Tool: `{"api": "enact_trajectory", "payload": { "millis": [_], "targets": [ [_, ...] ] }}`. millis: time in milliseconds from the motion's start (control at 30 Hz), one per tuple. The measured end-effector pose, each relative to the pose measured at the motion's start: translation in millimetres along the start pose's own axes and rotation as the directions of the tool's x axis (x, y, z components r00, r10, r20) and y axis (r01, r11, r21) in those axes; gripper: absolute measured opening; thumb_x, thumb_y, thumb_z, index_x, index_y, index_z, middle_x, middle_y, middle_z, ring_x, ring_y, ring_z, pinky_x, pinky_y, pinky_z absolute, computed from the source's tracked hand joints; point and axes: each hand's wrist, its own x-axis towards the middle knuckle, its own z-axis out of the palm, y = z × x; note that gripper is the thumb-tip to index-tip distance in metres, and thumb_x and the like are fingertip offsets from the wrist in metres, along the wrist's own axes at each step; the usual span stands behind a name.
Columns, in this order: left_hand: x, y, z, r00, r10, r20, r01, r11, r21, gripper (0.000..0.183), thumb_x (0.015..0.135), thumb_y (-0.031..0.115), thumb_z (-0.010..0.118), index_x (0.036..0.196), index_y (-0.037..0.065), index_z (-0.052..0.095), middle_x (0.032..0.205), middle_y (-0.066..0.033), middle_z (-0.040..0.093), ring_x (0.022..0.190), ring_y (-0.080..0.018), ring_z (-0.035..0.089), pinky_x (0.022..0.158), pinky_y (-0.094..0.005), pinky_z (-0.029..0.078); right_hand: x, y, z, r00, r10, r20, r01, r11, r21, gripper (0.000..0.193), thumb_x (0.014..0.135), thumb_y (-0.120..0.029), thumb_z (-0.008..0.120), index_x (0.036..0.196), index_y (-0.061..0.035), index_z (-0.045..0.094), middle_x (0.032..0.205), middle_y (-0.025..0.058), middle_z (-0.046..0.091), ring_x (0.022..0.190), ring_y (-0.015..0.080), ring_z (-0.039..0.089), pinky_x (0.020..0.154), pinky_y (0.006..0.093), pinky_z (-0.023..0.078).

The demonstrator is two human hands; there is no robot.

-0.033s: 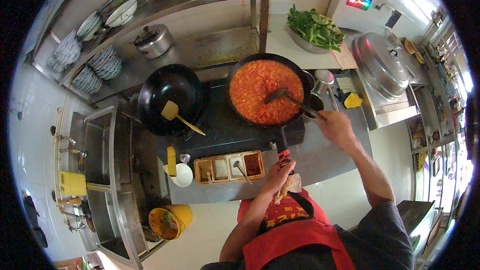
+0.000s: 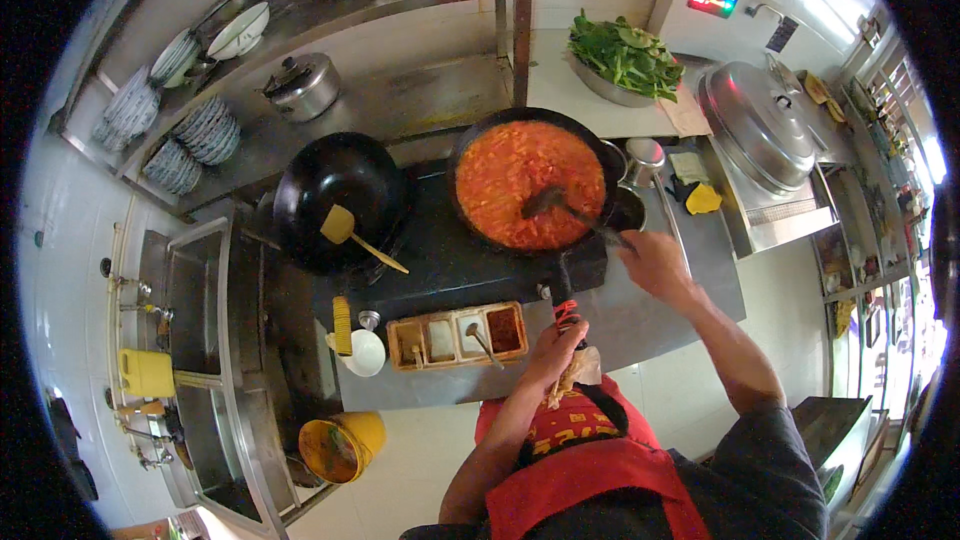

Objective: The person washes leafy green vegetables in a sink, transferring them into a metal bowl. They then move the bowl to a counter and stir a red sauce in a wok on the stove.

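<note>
A black wok [image 2: 586, 132] on the stove is filled with a chunky red, tomato-like stew [image 2: 505, 175]. My left hand [image 2: 557, 348] is closed around the lower end of its long handle [image 2: 563, 282], beside a pale cloth [image 2: 578, 370]. In my right hand [image 2: 655, 262] is the handle of a dark spatula [image 2: 545, 202]. The spatula's head dips into the stew at the right of the wok, its lower edge hidden in the food. A second, food-free wok [image 2: 370, 165] stands on the left, with a wooden-coloured spatula [image 2: 340, 226] lying across it.
Nearest me on the counter are a seasoning tray [image 2: 457, 364] with spoons and a white bowl [image 2: 366, 352]. A bowl of leafy greens [image 2: 620, 55] stands behind the wok, and a large lidded steamer [image 2: 755, 120] to its right. A yellow bucket [image 2: 365, 430] is at lower left.
My right hand has shifted a little to the left, and the spatula head has moved slightly left and down in the stew. The left hand keeps its hold on the wok handle.
</note>
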Motion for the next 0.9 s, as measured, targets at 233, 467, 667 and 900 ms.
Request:
{"api": "enact_trajectory", "payload": {
  "millis": [233,467,667,900],
  "targets": [
    [3.4,1.3,-0.3,0.999,0.040,-0.003,-0.040,0.999,0.017,0.039,0.091,0.046,0.064,0.092,0.007,0.066,0.083,0.0011,0.061,0.082,-0.0109,0.054,0.075,-0.0299,0.044,-13.4,3.0,-8.1,0.992,0.082,-0.096,-0.063,0.980,0.190,0.020,0.090,-0.023,0.061,0.095,-0.0047,0.066,0.078,0.0235,0.062,0.074,0.0442,0.061,0.064,0.0493,0.046],
    [4.7,2.5,-1.7,0.998,0.055,0.021,-0.055,0.998,-0.016,0.041,0.092,0.047,0.063,0.093,0.006,0.066,0.084,0.0004,0.062,0.081,-0.0108,0.055,0.074,-0.0294,0.045,-27.1,11.4,8.0,0.999,-0.036,0.035,0.034,0.998,0.052,0.022,0.091,-0.025,0.058,0.091,-0.0032,0.064,0.079,0.0229,0.064,0.076,0.0446,0.062,0.066,0.0515,0.048],
    [4.5,2.1,1.4,0.996,0.090,-0.009,-0.091,0.994,-0.067,0.041,0.092,0.047,0.063,0.092,0.006,0.065,0.084,0.0010,0.060,0.080,-0.0101,0.054,0.073,-0.0288,0.044,-5.4,1.1,47.7,0.991,0.048,-0.121,-0.034,0.993,0.113,0.020,0.089,-0.024,0.059,0.092,-0.0047,0.064,0.083,0.0236,0.065,0.082,0.0457,0.062,0.070,0.0544,0.049],
    [0.4,7.9,-1.5,0.999,0.052,-0.015,-0.052,0.998,-0.018,0.042,0.092,0.049,0.064,0.092,0.007,0.064,0.084,0.0021,0.057,0.080,-0.0093,0.052,0.073,-0.0277,0.042,-0.5,0.8,15.5,0.987,0.072,-0.143,-0.066,0.997,0.042,0.026,0.094,-0.030,0.054,0.094,-0.0056,0.064,0.083,0.0226,0.067,0.083,0.0448,0.065,0.072,0.0538,0.052]
  ]
}}
